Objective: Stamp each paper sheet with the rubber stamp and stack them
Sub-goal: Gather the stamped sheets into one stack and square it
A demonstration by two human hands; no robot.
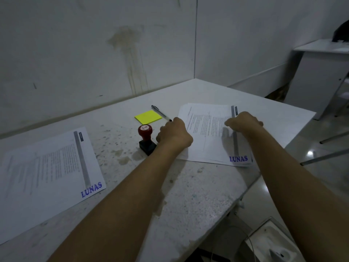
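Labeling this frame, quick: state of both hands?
Left hand: curled at the paper stack's left edge; grip cannot be told.
Right hand: curled on the stack; grip cannot be told.

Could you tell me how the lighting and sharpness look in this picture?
Head view: dim, bluish light; the right hand throws a soft shadow on the stack; a glare spot shines on the floor; body text on the sheets is too blurred to read; wide-angle bending at the edges.

My pale, speckled, stained matt stone-look tabletop [188, 195]; thin white matt printed paper sheets [209, 140]; my glossy red-knobbed, black-based rubber stamp [146, 138]; matt yellow paper sticky-note pad [148, 117]; clear plastic pen [161, 113].
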